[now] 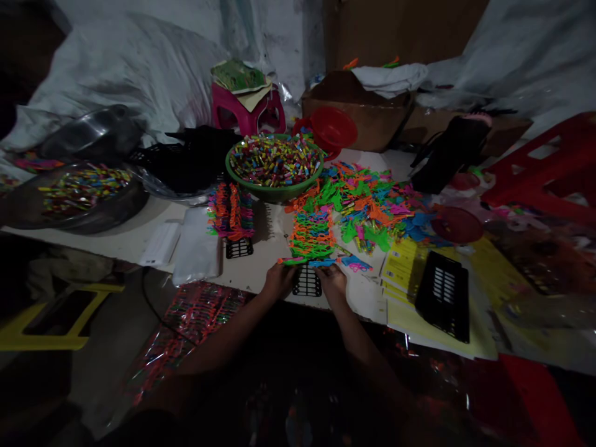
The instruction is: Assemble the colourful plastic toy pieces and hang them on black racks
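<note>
Flanking the black rack [307, 283], both hands [280, 280]

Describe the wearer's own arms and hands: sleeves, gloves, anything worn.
Left hand and right hand are ungloved, ordinary five-fingered human hands as far as shows. Both forearms are uncovered, with no cuff, watch or band visible at either wrist. Deep shadow hides the upper arms, so sleeve length and colour can't be told; rings neither.
</note>
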Motion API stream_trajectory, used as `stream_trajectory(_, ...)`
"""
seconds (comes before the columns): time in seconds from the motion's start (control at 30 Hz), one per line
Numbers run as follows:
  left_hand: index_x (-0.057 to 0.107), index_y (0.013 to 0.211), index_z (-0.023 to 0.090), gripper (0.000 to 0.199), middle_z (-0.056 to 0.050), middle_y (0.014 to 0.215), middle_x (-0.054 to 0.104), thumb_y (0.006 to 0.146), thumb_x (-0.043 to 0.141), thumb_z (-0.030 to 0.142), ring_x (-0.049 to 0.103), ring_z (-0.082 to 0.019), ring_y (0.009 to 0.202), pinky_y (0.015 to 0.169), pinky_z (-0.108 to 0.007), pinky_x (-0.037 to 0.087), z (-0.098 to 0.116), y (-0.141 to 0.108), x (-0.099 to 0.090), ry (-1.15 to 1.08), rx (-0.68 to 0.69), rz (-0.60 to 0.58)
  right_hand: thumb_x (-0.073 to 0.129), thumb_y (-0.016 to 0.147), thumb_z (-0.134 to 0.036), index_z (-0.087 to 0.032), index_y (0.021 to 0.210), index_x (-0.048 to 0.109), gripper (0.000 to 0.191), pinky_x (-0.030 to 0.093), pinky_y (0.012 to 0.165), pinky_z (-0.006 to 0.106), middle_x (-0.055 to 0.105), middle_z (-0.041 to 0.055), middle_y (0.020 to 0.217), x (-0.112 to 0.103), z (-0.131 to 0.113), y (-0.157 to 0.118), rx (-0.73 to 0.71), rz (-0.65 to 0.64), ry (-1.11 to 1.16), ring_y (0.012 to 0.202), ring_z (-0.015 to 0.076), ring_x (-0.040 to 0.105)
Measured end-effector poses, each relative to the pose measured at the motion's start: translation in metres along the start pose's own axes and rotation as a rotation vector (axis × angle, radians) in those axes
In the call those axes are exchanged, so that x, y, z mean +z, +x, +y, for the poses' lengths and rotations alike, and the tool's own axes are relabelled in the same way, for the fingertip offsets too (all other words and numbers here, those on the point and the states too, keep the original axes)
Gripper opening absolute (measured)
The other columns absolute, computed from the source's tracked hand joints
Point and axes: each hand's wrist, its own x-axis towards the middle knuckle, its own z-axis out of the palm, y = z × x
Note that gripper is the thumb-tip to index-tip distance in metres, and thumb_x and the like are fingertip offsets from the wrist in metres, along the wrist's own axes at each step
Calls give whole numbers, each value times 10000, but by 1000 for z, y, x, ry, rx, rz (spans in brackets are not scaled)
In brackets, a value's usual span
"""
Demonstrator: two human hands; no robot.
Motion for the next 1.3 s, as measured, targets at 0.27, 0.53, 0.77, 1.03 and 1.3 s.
stream_trajectory(0.27,520,989,155,268,-70,856,659,764,560,293,628,-176,802,701,-263,471,0,-7,-9,156,5,-82,572,640,-482,-193,637,626,295,464,612,288,676,43,661,-3,5,-20,16,-34,11,648,200,622)
stream_trajectory(0.53,423,1049,164,355,-62,852,658,755,562,307,635,-176,788,653,-246,464,7,-10,-11,209,-4,-46,585,668,-408,-197,788,635,248,473,675,298,672,66,824,-8,-1,-27,-104,-9,-47,764,202,622)
stream_trajectory(0.77,474,1007,147,320,-78,811,667,744,573,299,641,-207,774,640,-267,463,14,-5,-12,248,-86,-75,579,671,-408,-191,812,629,263,469,682,297,662,77,845,-3,4,-26,-117,10,-67,773,203,617)
stream_trajectory(1.03,594,912,175,196,-49,838,691,767,554,301,642,-177,797,712,-265,472,13,-7,-18,103,-83,-132,550,701,-449,-198,825,642,294,464,685,287,665,72,832,-14,-6,-27,-144,-15,-118,774,203,617)
stream_trajectory(1.3,660,819,174,189,-33,757,685,791,528,306,613,-135,688,657,-215,441,10,-7,-20,161,-6,-178,471,752,-431,-204,795,651,293,456,641,264,671,56,781,-15,-8,-26,-151,-20,-157,705,183,618)
